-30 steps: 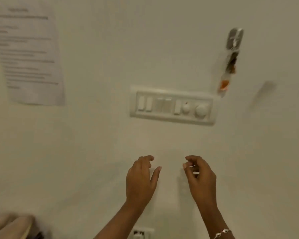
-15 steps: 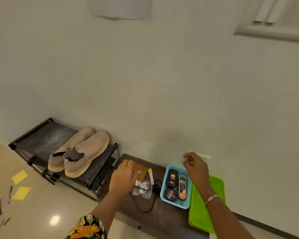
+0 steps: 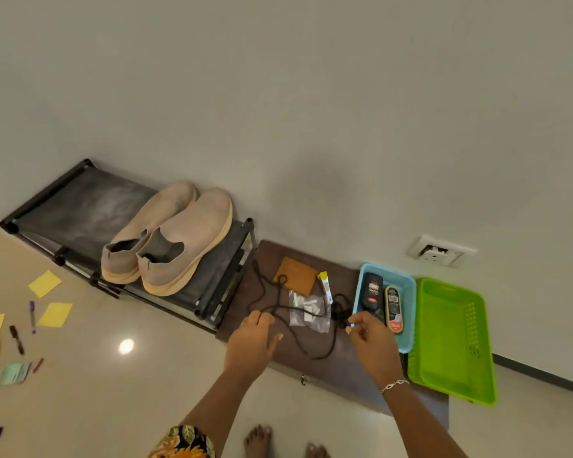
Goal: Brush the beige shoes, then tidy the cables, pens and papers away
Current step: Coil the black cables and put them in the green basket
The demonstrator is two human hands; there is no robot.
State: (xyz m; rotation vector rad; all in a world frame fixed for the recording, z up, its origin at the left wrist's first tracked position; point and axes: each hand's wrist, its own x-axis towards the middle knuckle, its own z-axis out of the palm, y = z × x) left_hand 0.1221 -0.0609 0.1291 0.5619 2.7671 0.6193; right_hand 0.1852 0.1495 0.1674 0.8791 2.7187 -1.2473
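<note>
A pair of beige shoes (image 3: 166,239) sits on a low black shoe rack (image 3: 80,206) against the wall. On a brown mat (image 3: 344,368) to the right of the rack lies a tangled black cable (image 3: 280,309). Yellow papers (image 3: 45,283) and pens (image 3: 32,316) are scattered on the floor at the left. My left hand (image 3: 252,342) hovers over the mat's front edge with relaxed fingers, close to the cable. My right hand (image 3: 371,342) hangs loosely curled beside the blue tray (image 3: 407,309); nothing shows in it.
The blue tray holds a black bottle (image 3: 371,290) and an oval polish container (image 3: 393,309). A green tray (image 3: 457,368) stands to its right. A brown square pad (image 3: 296,276) and a clear plastic bag (image 3: 308,312) lie on the mat. My bare feet (image 3: 258,439) are below.
The view swung down from a wall switch panel to the floor. Both hands now hang lower, over the mat, and the left hand has moved off the brown pad toward the mat's front edge.
</note>
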